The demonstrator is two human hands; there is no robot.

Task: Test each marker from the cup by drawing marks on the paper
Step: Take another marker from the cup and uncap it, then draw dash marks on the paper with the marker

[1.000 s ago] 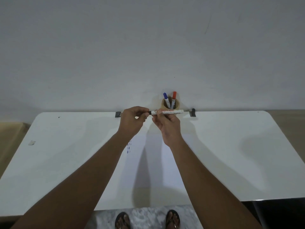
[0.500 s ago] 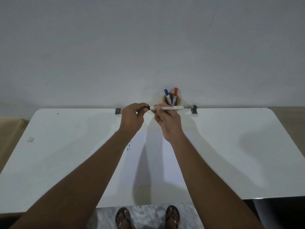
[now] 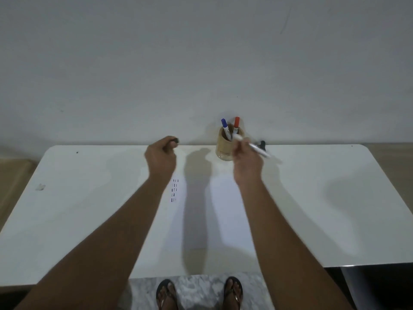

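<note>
Pulled apart since half a second ago: then joined on one marker near the cup, now well separated, the cap off and carried away to the left.

Head view. Left hand (image 3: 161,157) curled into a loose fist above the far edge of the tabletop (image 3: 312,209), pinching a small dark rounded cap (image 3: 175,140) at the fingertips. Right hand (image 3: 247,159) closed around a slim white cylindrical marker (image 3: 257,148), slanted, its near end blurred down to the right and its upper end lying across the front of the cup. Smooth, tan, round wooden-looking cup (image 3: 224,148) standing at the back edge of the tabletop against the plain grey wall (image 3: 201,63), just left of the right hand. Inside, two upright white markers: one with a blue cap (image 3: 224,123), one with a red cap (image 3: 237,121), leaning slightly apart. Flat white sheet of paper (image 3: 223,220) on the glossy white tabletop with rounded corners, between the forearms; short dark marks (image 3: 175,190) in a small column near its left edge, beside the left forearm. Small black clip (image 3: 262,144) at the back edge, right of the cup. Sandalled feet (image 3: 166,295) on mottled marble floor below.
</note>
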